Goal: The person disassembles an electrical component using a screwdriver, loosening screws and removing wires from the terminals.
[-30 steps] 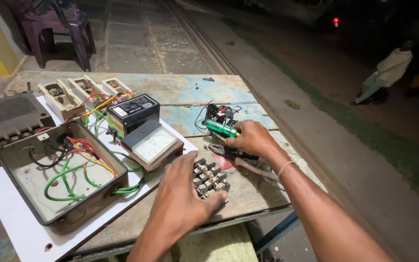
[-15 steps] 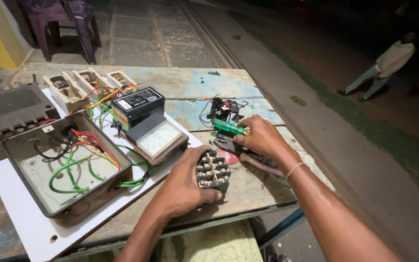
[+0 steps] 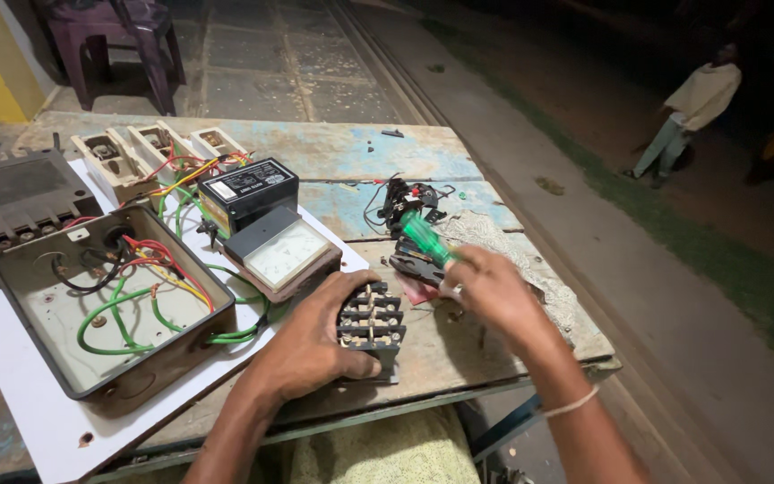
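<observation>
Item: black terminal block (image 3: 371, 324), near the front edge of the worn wooden table (image 3: 351, 152); I see my left hand (image 3: 311, 345) clasped around it. My right hand (image 3: 494, 291) grips a green-handled screwdriver (image 3: 425, 238) just beside it. Adjacent: panel meter (image 3: 278, 254), black box (image 3: 248, 190), open metal enclosure (image 3: 100, 305) with green and red wires, all on a white sheet (image 3: 20, 394). Beyond: paved ground, purple chair (image 3: 127, 36).
</observation>
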